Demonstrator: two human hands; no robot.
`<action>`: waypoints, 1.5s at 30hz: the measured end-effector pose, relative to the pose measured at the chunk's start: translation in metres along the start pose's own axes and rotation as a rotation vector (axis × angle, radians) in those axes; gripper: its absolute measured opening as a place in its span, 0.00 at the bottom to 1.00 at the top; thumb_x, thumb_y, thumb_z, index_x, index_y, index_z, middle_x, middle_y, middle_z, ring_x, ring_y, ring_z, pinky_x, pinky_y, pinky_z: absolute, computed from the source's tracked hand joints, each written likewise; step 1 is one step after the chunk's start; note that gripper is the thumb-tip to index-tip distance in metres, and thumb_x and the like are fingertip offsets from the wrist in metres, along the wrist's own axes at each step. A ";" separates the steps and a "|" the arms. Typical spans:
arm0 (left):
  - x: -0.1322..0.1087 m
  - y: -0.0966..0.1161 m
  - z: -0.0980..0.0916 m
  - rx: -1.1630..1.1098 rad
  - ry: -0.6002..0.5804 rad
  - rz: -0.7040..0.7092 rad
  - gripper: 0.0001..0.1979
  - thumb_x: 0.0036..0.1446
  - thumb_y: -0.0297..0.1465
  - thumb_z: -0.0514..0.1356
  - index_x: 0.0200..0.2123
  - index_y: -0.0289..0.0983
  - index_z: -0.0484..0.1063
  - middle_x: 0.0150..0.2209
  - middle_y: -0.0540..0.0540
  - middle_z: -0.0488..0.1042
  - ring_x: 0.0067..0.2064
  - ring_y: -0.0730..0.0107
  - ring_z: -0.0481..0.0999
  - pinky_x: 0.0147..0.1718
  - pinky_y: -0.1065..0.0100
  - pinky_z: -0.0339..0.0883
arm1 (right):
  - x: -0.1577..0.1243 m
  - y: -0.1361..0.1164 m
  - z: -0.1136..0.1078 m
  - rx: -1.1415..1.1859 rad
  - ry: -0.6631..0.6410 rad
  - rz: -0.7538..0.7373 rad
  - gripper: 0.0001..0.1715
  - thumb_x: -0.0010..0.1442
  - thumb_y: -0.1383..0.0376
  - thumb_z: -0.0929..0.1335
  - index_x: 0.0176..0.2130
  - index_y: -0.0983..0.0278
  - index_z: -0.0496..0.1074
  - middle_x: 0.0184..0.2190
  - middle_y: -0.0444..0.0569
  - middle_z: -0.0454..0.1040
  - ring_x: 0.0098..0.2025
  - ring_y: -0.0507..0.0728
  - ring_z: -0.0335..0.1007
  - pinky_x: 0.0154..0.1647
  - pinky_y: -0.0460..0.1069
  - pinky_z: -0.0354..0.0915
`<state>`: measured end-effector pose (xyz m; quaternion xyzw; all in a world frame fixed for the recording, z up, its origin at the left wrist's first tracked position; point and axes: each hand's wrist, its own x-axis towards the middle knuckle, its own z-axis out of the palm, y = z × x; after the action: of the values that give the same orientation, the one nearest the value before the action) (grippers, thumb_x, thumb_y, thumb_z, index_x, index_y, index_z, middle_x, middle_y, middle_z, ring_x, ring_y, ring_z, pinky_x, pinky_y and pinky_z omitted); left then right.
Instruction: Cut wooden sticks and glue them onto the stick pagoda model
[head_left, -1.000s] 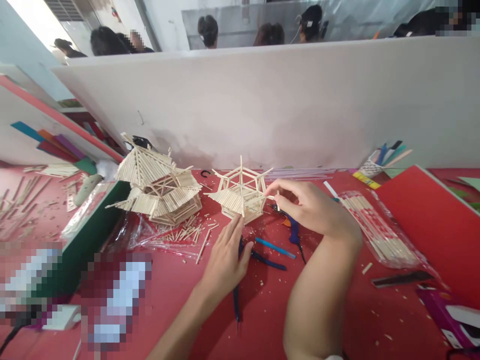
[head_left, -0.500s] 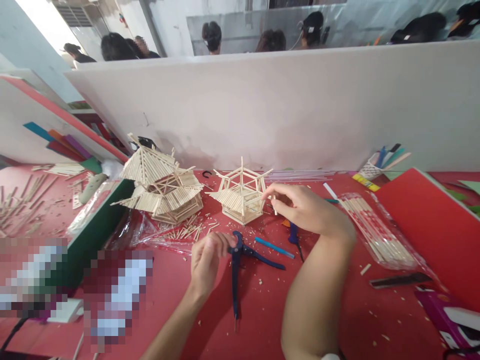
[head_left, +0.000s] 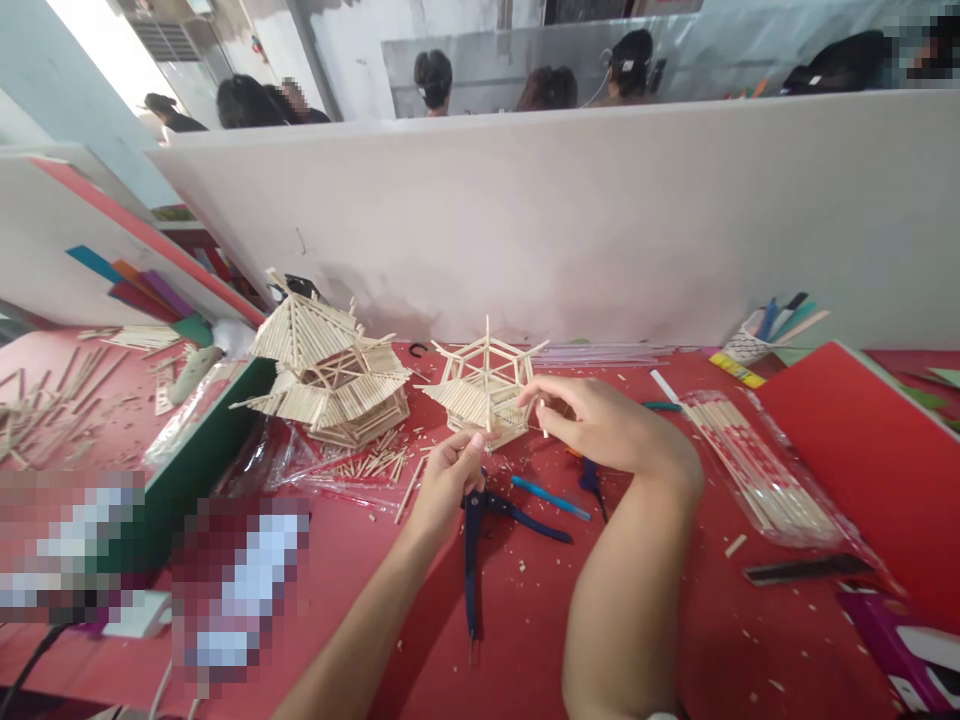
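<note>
A small wooden-stick pavilion model (head_left: 487, 385) stands in front of me, its left roof side covered with sticks and its top an open frame. My right hand (head_left: 592, 420) reaches to its right side, fingers curled in a pinch around a short pale stick (head_left: 544, 432). At the model's front lower edge is my left hand (head_left: 451, 475), thumb and fingers pressed together; what they pinch, if anything, is hidden. Just below that hand lie dark blue cutting pliers (head_left: 472, 560), their head partly covered. A blue pen-like stick (head_left: 551, 497) lies right of the pliers.
A larger stick pavilion (head_left: 330, 370) stands left, with cut stick pieces (head_left: 375, 462) before it. Bundled sticks in plastic (head_left: 757, 465) lie right, near a red board (head_left: 862, 470). A blue glue-gun-like tool (head_left: 590, 475) sits by my right wrist. A white partition (head_left: 525, 220) stands behind.
My left hand has moved up and right, from beside the pliers' head to the model's front edge. My right hand stays at the model's right side, shifted slightly.
</note>
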<state>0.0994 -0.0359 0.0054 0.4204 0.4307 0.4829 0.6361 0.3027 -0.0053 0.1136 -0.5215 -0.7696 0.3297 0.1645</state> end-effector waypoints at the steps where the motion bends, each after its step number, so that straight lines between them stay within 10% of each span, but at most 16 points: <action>1: 0.003 0.000 0.001 -0.001 -0.001 -0.009 0.22 0.57 0.49 0.63 0.38 0.33 0.75 0.17 0.60 0.49 0.19 0.80 0.47 0.21 0.73 0.49 | 0.000 0.000 0.000 -0.004 -0.002 0.003 0.13 0.64 0.64 0.62 0.45 0.57 0.72 0.25 0.41 0.71 0.25 0.52 0.61 0.27 0.47 0.53; 15: -0.002 -0.001 -0.001 -0.281 -0.059 -0.190 0.17 0.52 0.38 0.69 0.26 0.35 0.65 0.19 0.58 0.52 0.21 0.81 0.51 0.25 0.75 0.56 | 0.001 0.001 0.001 -0.014 -0.002 -0.004 0.14 0.64 0.63 0.61 0.47 0.57 0.72 0.25 0.42 0.72 0.24 0.52 0.61 0.27 0.47 0.52; 26: -0.014 0.005 -0.013 -0.299 0.125 0.339 0.18 0.50 0.39 0.66 0.23 0.36 0.61 0.46 0.44 0.71 0.49 0.63 0.71 0.50 0.61 0.65 | 0.001 -0.002 -0.001 -0.021 -0.013 0.018 0.14 0.64 0.64 0.61 0.47 0.57 0.72 0.26 0.42 0.73 0.25 0.52 0.62 0.28 0.48 0.54; 29: -0.015 0.012 -0.015 -0.324 0.075 0.321 0.21 0.51 0.42 0.65 0.23 0.37 0.57 0.31 0.47 0.71 0.38 0.66 0.74 0.42 0.61 0.68 | 0.001 -0.002 -0.001 -0.025 -0.005 0.016 0.15 0.63 0.64 0.61 0.47 0.58 0.72 0.26 0.42 0.72 0.25 0.52 0.62 0.28 0.48 0.53; 33: -0.017 0.016 -0.027 -0.363 -0.020 0.274 0.19 0.54 0.41 0.64 0.25 0.38 0.58 0.17 0.57 0.53 0.18 0.79 0.52 0.21 0.72 0.55 | 0.001 0.001 0.000 -0.018 -0.010 0.016 0.14 0.63 0.64 0.62 0.46 0.57 0.72 0.25 0.42 0.72 0.25 0.53 0.62 0.27 0.48 0.53; 37: -0.018 0.019 -0.059 -0.039 0.092 0.205 0.17 0.57 0.42 0.62 0.26 0.38 0.62 0.16 0.59 0.49 0.17 0.80 0.47 0.19 0.74 0.47 | 0.001 0.003 0.000 0.003 -0.016 0.012 0.14 0.64 0.63 0.62 0.46 0.57 0.72 0.26 0.43 0.72 0.25 0.53 0.62 0.26 0.48 0.52; 42: -0.024 0.021 -0.109 1.027 0.117 0.128 0.13 0.59 0.42 0.58 0.34 0.39 0.74 0.31 0.46 0.78 0.31 0.65 0.74 0.30 0.69 0.62 | 0.000 0.001 -0.001 -0.005 -0.014 0.020 0.12 0.63 0.63 0.62 0.45 0.57 0.72 0.26 0.42 0.72 0.25 0.52 0.61 0.27 0.48 0.53; 45: -0.028 0.021 -0.127 1.241 0.128 0.104 0.13 0.61 0.39 0.54 0.38 0.40 0.76 0.38 0.45 0.81 0.36 0.61 0.78 0.34 0.67 0.63 | 0.000 -0.001 -0.001 -0.014 -0.011 0.016 0.12 0.63 0.63 0.62 0.44 0.57 0.72 0.26 0.42 0.71 0.25 0.53 0.61 0.27 0.48 0.53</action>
<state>-0.0310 -0.0441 -0.0058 0.7020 0.6472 0.1975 0.2221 0.3025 -0.0050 0.1145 -0.5270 -0.7685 0.3284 0.1542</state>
